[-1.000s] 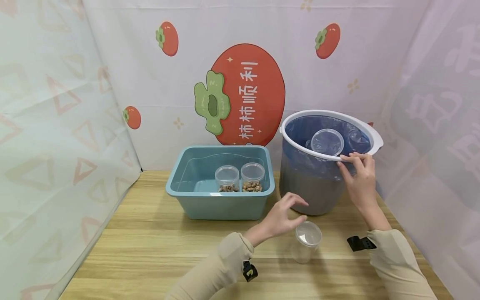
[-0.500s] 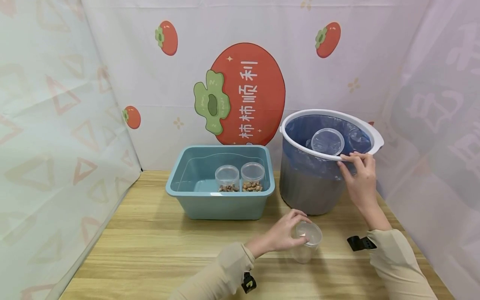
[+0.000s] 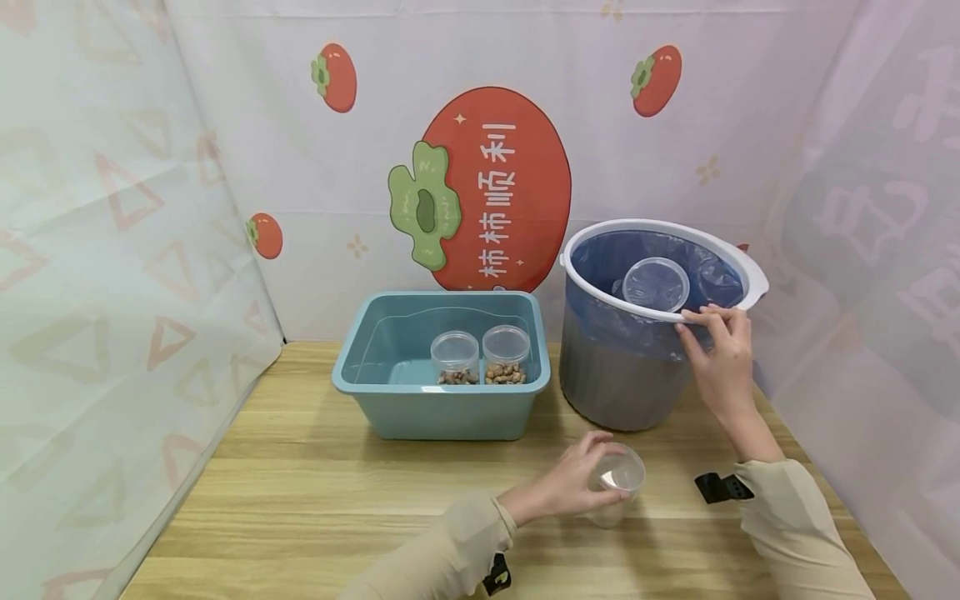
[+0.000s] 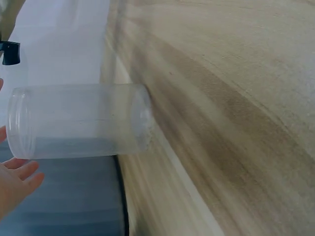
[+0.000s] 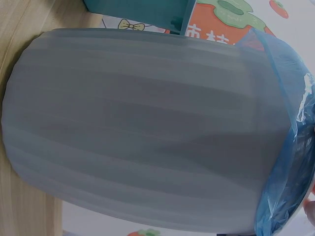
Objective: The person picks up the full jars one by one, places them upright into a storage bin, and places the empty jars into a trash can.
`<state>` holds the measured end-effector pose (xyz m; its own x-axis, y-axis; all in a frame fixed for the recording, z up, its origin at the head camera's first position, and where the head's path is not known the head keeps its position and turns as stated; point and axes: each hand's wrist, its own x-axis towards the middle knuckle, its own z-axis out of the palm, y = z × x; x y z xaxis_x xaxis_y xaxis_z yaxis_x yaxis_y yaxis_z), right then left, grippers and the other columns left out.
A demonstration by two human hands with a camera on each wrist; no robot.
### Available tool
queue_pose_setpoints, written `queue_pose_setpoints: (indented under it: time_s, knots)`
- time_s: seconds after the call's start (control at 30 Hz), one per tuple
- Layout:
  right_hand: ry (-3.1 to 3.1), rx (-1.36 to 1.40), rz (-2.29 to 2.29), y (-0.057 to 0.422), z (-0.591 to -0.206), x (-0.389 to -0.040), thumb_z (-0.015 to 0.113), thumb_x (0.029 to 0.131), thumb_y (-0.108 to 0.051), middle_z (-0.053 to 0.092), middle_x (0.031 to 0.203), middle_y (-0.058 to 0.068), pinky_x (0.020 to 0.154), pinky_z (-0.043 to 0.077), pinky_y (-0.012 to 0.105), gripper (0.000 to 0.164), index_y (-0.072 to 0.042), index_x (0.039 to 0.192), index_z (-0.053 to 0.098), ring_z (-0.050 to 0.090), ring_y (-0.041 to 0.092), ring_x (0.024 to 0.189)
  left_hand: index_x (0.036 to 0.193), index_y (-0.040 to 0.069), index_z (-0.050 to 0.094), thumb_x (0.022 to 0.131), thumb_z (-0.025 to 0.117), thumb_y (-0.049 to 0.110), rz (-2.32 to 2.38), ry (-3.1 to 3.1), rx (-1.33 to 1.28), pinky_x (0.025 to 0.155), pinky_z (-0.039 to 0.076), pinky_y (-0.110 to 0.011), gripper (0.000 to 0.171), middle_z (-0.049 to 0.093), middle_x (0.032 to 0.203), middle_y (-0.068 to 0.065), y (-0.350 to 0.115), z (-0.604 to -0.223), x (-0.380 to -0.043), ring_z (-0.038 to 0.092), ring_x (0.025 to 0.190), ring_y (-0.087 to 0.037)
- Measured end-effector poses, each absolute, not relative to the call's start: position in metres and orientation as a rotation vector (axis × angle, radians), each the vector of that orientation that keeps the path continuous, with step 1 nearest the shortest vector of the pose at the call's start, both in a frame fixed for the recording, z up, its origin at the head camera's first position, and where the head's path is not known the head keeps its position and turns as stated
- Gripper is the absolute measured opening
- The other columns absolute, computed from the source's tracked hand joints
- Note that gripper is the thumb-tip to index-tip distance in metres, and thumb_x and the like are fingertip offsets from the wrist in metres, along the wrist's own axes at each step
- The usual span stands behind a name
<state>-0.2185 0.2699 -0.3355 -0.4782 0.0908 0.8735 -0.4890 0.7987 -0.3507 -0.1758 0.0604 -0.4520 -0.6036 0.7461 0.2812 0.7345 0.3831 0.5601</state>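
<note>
An empty clear plastic jar (image 4: pixel 81 120) stands upright on the table in front of the trash can (image 3: pixel 622 379). My left hand (image 3: pixel 573 483) reaches round its top from the left, thumb in front and fingers behind; in the left wrist view those fingers (image 4: pixel 24 172) lie by the jar's rim. With its thumb below and fingers above, my right hand (image 3: pixel 723 362) pinches the trash can's white rim. A blue bag (image 5: pixel 288 142) lines the trash can, and a clear round container (image 3: pixel 655 284) sits inside it. Most of the right hand is outside the right wrist view.
Left of the trash can stands a teal basin (image 3: pixel 450 414) holding two clear jars of nuts, one jar (image 3: pixel 454 354) beside the other jar (image 3: pixel 506 354). The wooden table (image 3: pixel 300 492) reaches a patterned cloth wall (image 3: pixel 322 167) at the back and sides.
My left hand has moved down and right from above the jar, and its thumb and fingers now surround the jar's top. The right hand stays on the trash can's rim.
</note>
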Motion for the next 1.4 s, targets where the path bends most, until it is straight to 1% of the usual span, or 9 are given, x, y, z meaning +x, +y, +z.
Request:
queue_pose_setpoints:
  time_s: [0.13, 0.23, 0.4, 0.63, 0.77, 0.97, 1.2, 1.4]
  knots:
    - [-1.948, 0.294, 0.712, 0.270, -0.336, -0.218, 0.068, 0.069, 0.010, 0.046, 0.096, 0.027, 0.084, 0.032, 0.039, 0.022, 0.007, 0.089, 0.061, 0.042, 0.042, 0.097, 0.127, 0.017, 0.039, 0.081, 0.062, 0.036, 1.039, 2.600, 1.410, 0.092, 0.036, -0.033, 0.055, 0.033, 0.132, -0.011, 0.063, -0.457, -0.175, 0.040, 0.117, -0.022]
    - [-1.935, 0.293, 0.720, 0.269, -0.336, -0.218, 0.068, 0.068, 0.012, 0.046, 0.096, 0.026, 0.084, 0.032, 0.038, 0.022, 0.007, 0.088, 0.061, 0.042, 0.042, 0.097, 0.125, 0.015, 0.039, 0.081, 0.062, 0.035, 1.041, 2.614, 1.450, 0.091, 0.036, -0.033, 0.053, 0.034, 0.130, -0.013, 0.064, -0.460, -0.174, 0.041, 0.117, -0.021]
    - [-1.924, 0.295, 0.721, 0.268, -0.336, -0.217, 0.068, 0.068, 0.013, 0.046, 0.096, 0.026, 0.084, 0.032, 0.037, 0.022, 0.007, 0.088, 0.061, 0.043, 0.041, 0.096, 0.123, 0.015, 0.041, 0.082, 0.062, 0.034, 1.048, 2.636, 1.460, 0.090, 0.038, -0.030, 0.050, 0.035, 0.128, -0.011, 0.066, -0.462, -0.173, 0.042, 0.116, -0.020]
    - [-1.938, 0.292, 0.719, 0.268, -0.337, -0.217, 0.068, 0.068, 0.012, 0.046, 0.096, 0.026, 0.085, 0.032, 0.037, 0.022, 0.007, 0.089, 0.061, 0.043, 0.041, 0.097, 0.124, 0.017, 0.041, 0.081, 0.062, 0.036, 1.072, 2.641, 1.425, 0.087, 0.039, -0.024, 0.051, 0.036, 0.127, -0.007, 0.067, -0.465, -0.173, 0.044, 0.114, -0.019]
    - [-1.951, 0.296, 0.714, 0.269, -0.337, -0.217, 0.068, 0.069, 0.010, 0.046, 0.097, 0.027, 0.085, 0.032, 0.037, 0.021, 0.007, 0.089, 0.061, 0.042, 0.042, 0.097, 0.122, 0.017, 0.043, 0.080, 0.064, 0.037, 1.096, 2.655, 1.428, 0.087, 0.039, -0.021, 0.052, 0.039, 0.124, -0.005, 0.069, -0.468, -0.175, 0.045, 0.113, -0.016]
    - [-1.959, 0.299, 0.712, 0.269, -0.336, -0.217, 0.068, 0.070, 0.008, 0.046, 0.097, 0.026, 0.084, 0.031, 0.036, 0.021, 0.006, 0.089, 0.061, 0.042, 0.042, 0.097, 0.117, 0.016, 0.046, 0.076, 0.068, 0.035, 1.141, 2.662, 1.433, 0.084, 0.038, -0.016, 0.051, 0.043, 0.117, -0.003, 0.070, -0.467, -0.177, 0.047, 0.107, -0.012]
    - [-1.967, 0.299, 0.707, 0.270, -0.335, -0.217, 0.068, 0.071, 0.008, 0.045, 0.098, 0.027, 0.082, 0.031, 0.037, 0.020, 0.007, 0.090, 0.060, 0.042, 0.042, 0.097, 0.116, 0.017, 0.049, 0.072, 0.072, 0.033, 1.250, 2.632, 1.376, 0.077, 0.038, -0.011, 0.052, 0.046, 0.111, -0.001, 0.068, -0.468, -0.179, 0.049, 0.097, -0.007]
    - [-1.930, 0.296, 0.726, 0.268, -0.335, -0.218, 0.068, 0.069, 0.011, 0.046, 0.097, 0.027, 0.082, 0.031, 0.037, 0.021, 0.007, 0.089, 0.061, 0.042, 0.041, 0.096, 0.113, 0.015, 0.051, 0.069, 0.075, 0.031, 1.337, 2.674, 1.390, 0.074, 0.038, -0.009, 0.052, 0.048, 0.105, 0.000, 0.062, -0.466, -0.182, 0.051, 0.091, -0.005]
